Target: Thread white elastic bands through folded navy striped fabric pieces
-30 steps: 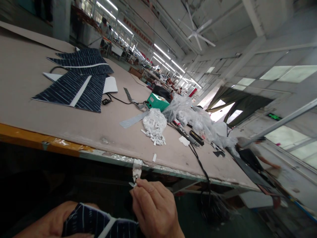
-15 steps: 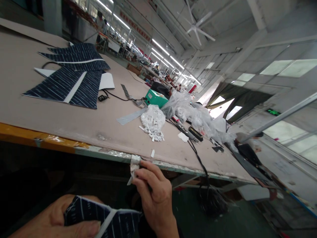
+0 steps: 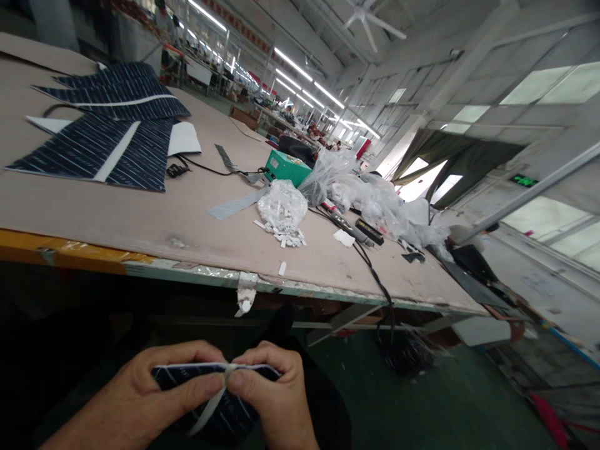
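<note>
Low in front of me, below the table edge, I hold a dark blue patterned fabric panel (image 3: 234,409) with a white strip (image 3: 209,409) across it. My left hand (image 3: 154,390) grips its left side, thumb on the front face. On the right side, my right hand (image 3: 274,387) pinches the panel's top edge where the strip meets it. Both thumb tips nearly touch there. A ragged piece of tape (image 3: 245,294) hangs from the table edge, apart from my hands. More blue striped panels (image 3: 135,153) with white strips lie at the table's left.
On the beige table (image 3: 140,219) are a green box (image 3: 287,167) with a black cord, a clear bag of small white pieces (image 3: 282,209), crumpled plastic (image 3: 375,200) and a grey handheld tool (image 3: 347,225). Black cables (image 3: 375,278) hang over the edge. A dark bag (image 3: 405,356) sits below.
My right hand has left the hanging tape at the table edge and come down to the panel, now pinching its top edge beside my left thumb. The view has shifted slightly.
</note>
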Demonstrator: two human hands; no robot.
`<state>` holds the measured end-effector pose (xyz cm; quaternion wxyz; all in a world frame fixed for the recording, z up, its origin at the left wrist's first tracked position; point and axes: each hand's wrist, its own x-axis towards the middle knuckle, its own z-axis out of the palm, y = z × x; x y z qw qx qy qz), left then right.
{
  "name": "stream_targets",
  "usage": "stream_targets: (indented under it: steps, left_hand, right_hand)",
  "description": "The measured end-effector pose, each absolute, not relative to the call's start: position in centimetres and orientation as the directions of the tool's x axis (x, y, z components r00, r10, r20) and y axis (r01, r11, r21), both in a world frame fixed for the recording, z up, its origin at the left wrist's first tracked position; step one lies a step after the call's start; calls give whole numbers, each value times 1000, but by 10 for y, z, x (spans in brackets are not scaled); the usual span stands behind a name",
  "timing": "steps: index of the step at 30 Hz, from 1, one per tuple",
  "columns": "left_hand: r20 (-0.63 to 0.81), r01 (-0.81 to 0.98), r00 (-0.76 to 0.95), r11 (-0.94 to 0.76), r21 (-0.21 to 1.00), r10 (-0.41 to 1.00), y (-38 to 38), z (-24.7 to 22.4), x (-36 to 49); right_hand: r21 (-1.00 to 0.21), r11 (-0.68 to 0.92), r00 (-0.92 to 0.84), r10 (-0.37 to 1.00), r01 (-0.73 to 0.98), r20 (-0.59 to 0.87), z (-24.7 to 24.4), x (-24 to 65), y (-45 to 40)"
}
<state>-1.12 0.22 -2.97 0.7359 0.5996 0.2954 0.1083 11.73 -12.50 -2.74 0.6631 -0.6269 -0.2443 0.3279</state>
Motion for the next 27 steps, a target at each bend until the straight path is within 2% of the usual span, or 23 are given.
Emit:
stream_targets:
  steps: [2,4,7,10,12,15,16,18,19,20,21,22,25,26,27]
  left_hand:
    - [-304,216,815,228,950,494,3,-27,-10]
    - [-348,231,801,284,930,488,3,-23,-7]
    - [-426,224,772,426,877,471,3,-21,-3]
    - [-480,251,779,500,829,404,5,-29,2]
    - [-508,250,752,532,809,419,5,-35,5]
    - [-520,200,673,547,813,526,4,-38,7]
    - [-522,188,657,552,812,544,4,-38,8]
    - [-531,174,639,569,804,557,3,-36,8]
    - [-537,167,632,578,798,559,3,-36,7]
    - [-544,160,625,590,792,560,3,-36,6]
    - [-551,153,619,602,784,560,3,-37,4]
    - [-558,145,615,616,775,557,3,-38,2]
    - [-574,112,634,672,732,519,3,-41,-3]
    - [-578,94,648,700,708,497,3,-41,-4]
    - [-582,79,657,723,686,480,3,-40,-5]
  right_hand:
    - [-993,69,678,726,93,114,-24,120,-127]
    - [-928,168,615,707,334,349,-22,121,-129]
    - [-734,314,424,654,602,627,-20,120,-130]
    - [-568,348,326,554,745,766,-16,118,-128]
    - [-560,284,367,517,778,773,-14,117,-126]
    - [-730,200,549,538,654,639,-12,118,-127]
    - [-827,183,638,555,532,534,-12,119,-127]
    - [-978,114,754,624,173,206,-15,121,-128]
    - [-998,64,747,663,5,46,-18,121,-127]
    - [-995,27,718,694,-96,-51,-21,121,-126]
    - [-993,25,695,716,-112,-60,-24,120,-125]
    - [-996,72,685,728,-47,20,-27,119,-123]
    - [-892,349,619,643,288,451,-31,115,-118]
    - [-864,407,600,625,295,499,-31,114,-117]
    - [-880,425,615,642,211,457,-30,113,-117]
